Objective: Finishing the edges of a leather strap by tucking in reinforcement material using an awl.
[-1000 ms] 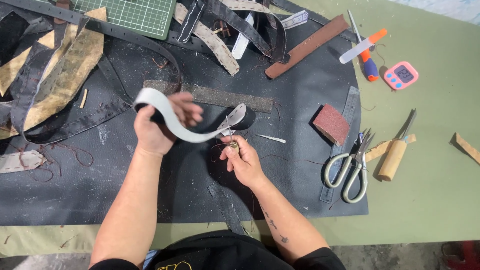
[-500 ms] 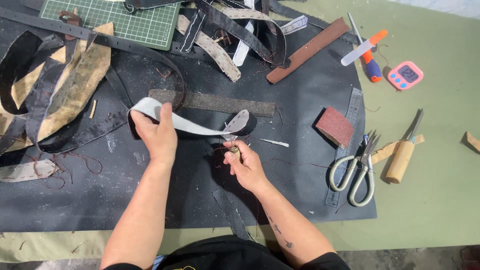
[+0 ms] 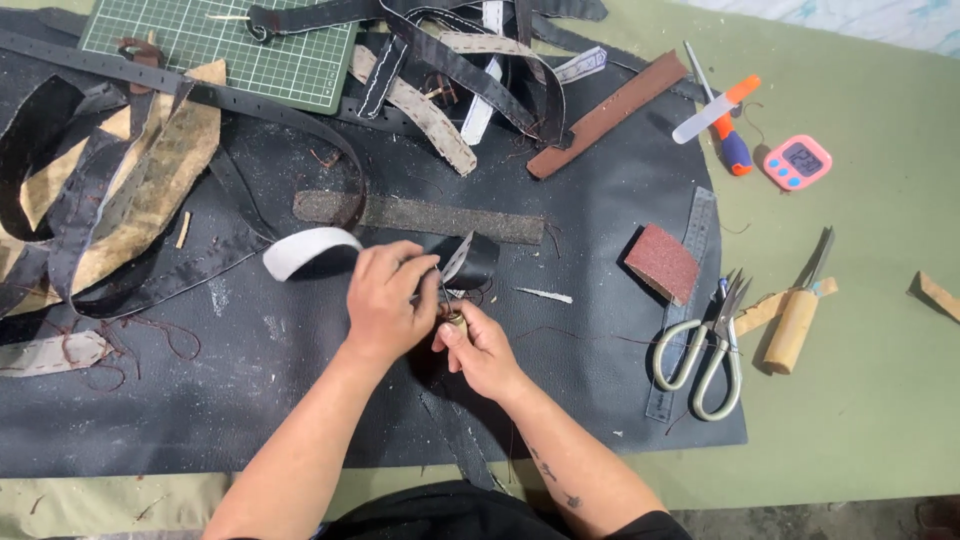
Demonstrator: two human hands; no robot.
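Olive-green worktable [image 3: 880, 420], most of it under a large sheet of dark grey leather [image 3: 250, 400] dusted with pale scraps and thread ends.

Left hand [image 3: 385, 300]: fingers curled and pressed together, pinching a narrow strap of black leather with a pale grey underside [image 3: 310, 250] near its middle. Right hand [image 3: 480, 345]: thumb and forefinger closed on a small brass-coloured stitching tool [image 3: 456, 320], its point up against the strap; what the tip does is too small to tell.

The strap loops off to the left, pale face outward, and curls black to the right of the left hand, clear of the sheet at both ends. Judgement: light, limp along its length, fairly firm across its width; it wants holding close to the working point, edges pinched, or it twists.

Just beyond the hands, a long dark grey rough strip [image 3: 420, 215] lies flat. Further right, a reddish-brown sanding block [image 3: 662, 262], a steel ruler [image 3: 690, 290], pale-handled scissors [image 3: 700, 360], a wooden-handled knife [image 3: 795, 320]. Far edge: green gridded cutting mat [image 3: 220, 45], a tangle of black and tan strap offcuts [image 3: 90, 200], a brown leather strip [image 3: 605, 115], a small pink digital timer [image 3: 797, 162].
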